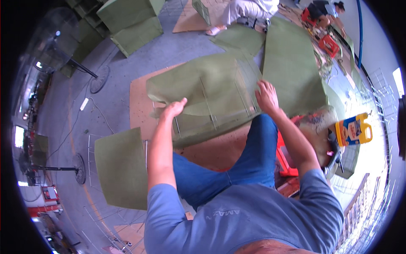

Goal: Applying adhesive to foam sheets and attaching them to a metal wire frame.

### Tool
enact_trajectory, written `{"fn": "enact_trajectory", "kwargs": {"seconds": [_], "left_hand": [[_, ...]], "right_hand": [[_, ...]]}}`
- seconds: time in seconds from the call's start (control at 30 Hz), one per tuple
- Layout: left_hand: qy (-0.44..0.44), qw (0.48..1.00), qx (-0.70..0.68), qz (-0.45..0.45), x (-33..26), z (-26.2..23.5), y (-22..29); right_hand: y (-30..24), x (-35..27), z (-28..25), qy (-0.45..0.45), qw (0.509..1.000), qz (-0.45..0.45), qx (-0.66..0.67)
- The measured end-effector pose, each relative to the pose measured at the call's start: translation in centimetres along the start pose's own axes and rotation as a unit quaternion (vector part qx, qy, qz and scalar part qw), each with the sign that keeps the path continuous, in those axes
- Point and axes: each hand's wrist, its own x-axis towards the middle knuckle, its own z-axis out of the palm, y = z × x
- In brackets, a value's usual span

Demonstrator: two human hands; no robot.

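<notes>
In front of my knees a large green flexible sheet (190,80) lies over a thin metal wire frame (213,122), whose rods show below the sheet's near edge. My left hand (173,109) grips the near left edge, thumb on top and fingers out of sight underneath. The sheet dips and creases beside that thumb. At the right edge my right hand (267,95) is closed, fingers curled over the sheet's corner where it meets the frame. Green material also lines the frame's near lower side.
Brown cardboard (139,91) lies under the frame. A green-covered panel (120,167) stands left, another green sheet (292,63) lies right. A yellow-and-blue jug (354,129) is at far right. Pedestal fans (100,79), a power strip (84,104) and green boxes (133,29) stand left. Two people sit farther off.
</notes>
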Motion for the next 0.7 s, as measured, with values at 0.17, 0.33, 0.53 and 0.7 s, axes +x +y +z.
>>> {"fn": "enact_trajectory", "kwargs": {"seconds": [0.17,0.33,0.53,0.7], "left_hand": [[-0.026,1.000,-0.003,0.004,3.5,1.7,2.8],[-0.095,0.992,-0.073,0.028,2.7,0.4,5.4],[0.037,0.982,-0.170,0.067,3.3,-4.1,3.8],[0.102,0.983,-0.136,0.076,-0.1,-5.5,3.7]], "right_hand": [[-2.4,-5.7,-1.8,-0.009,0.998,0.005,0.057],[-2.8,-10.5,-4.3,-0.022,0.995,0.046,0.091],[-0.8,-12.7,-7.7,0.017,0.982,0.148,0.114],[0.3,-14.3,-12.2,0.070,0.990,0.115,0.050]]}}
